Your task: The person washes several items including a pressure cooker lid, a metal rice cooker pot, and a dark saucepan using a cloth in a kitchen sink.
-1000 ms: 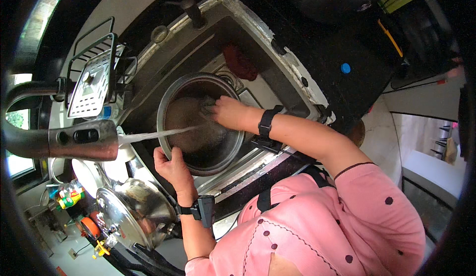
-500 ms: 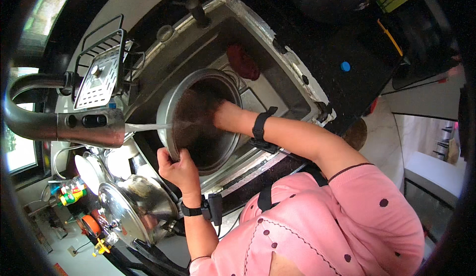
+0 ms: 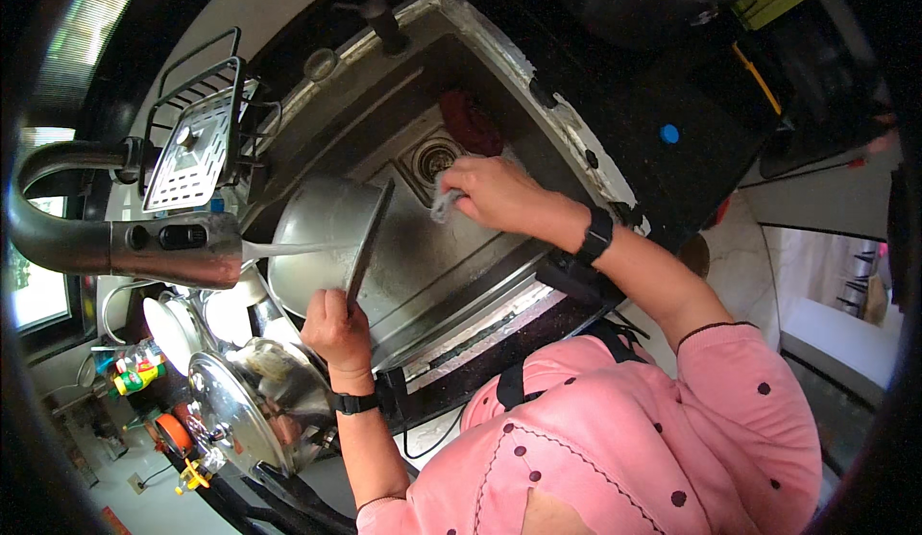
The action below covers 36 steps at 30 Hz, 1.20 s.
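My left hand grips the near rim of a large metal pot, which stands tilted on its side in the sink. Its outer wall faces the tap, and the water stream strikes that wall. The pot's inside is turned away from view. To the right of the rim, my right hand pinches a grey, wiry scouring pad. That hand hovers above the sink, apart from the pot, close to the drain.
A dark red cloth lies by the drain. A black wire rack stands behind the tap. At the left are a shiny lidded pot and white dishes. A blue cap sits on the black counter at right.
My right hand has come out of the pot and moved right, showing the scouring pad. The pot has tipped left, its opening turned away from the tap; my left hand kept its rim.
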Each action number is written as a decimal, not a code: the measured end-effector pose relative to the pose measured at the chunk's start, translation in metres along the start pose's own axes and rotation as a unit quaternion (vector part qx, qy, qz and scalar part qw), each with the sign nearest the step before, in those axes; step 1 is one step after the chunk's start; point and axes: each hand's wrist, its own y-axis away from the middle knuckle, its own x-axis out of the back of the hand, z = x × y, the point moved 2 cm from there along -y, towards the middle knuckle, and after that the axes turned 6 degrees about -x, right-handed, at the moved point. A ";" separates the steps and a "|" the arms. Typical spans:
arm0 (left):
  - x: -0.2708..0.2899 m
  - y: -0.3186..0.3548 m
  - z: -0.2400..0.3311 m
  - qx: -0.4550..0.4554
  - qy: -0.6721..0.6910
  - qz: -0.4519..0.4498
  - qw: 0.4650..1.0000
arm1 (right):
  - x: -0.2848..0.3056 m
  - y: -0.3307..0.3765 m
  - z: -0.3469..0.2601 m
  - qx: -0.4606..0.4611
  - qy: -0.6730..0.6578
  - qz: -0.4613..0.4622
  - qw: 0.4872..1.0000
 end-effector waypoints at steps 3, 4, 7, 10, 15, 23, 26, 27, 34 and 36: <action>-0.012 -0.014 0.009 0.021 0.057 0.012 0.998 | 0.012 0.000 -0.046 0.100 -0.106 0.091 0.985; -0.015 -0.020 0.013 0.043 0.104 0.011 0.994 | 0.007 -0.002 -0.061 0.149 -0.085 0.132 0.976; -0.024 -0.030 0.029 0.079 0.187 0.039 0.978 | -0.009 -0.006 -0.086 0.245 0.033 0.158 0.956; -0.022 -0.024 0.032 0.154 0.229 0.036 0.960 | -0.006 -0.017 -0.076 0.256 0.076 0.164 0.950; -0.005 0.003 0.014 0.213 0.222 0.059 0.950 | -0.007 -0.036 -0.009 0.108 0.051 0.198 0.973; 0.003 -0.044 0.011 0.140 0.195 -0.015 0.971 | -0.010 -0.042 -0.088 0.311 0.157 0.101 0.932; 0.000 -0.036 0.011 0.196 0.242 0.042 0.949 | -0.004 -0.055 -0.077 0.269 0.132 0.151 0.942; 0.003 -0.031 0.011 0.212 0.249 0.052 0.944 | -0.002 -0.061 -0.063 0.251 0.110 0.161 0.948; 0.017 -0.023 0.008 0.199 0.227 -0.007 0.953 | -0.005 -0.051 -0.039 0.178 0.042 0.161 0.970; 0.009 -0.031 0.015 0.186 0.226 -0.036 0.956 | -0.001 -0.047 -0.077 0.265 0.095 0.132 0.950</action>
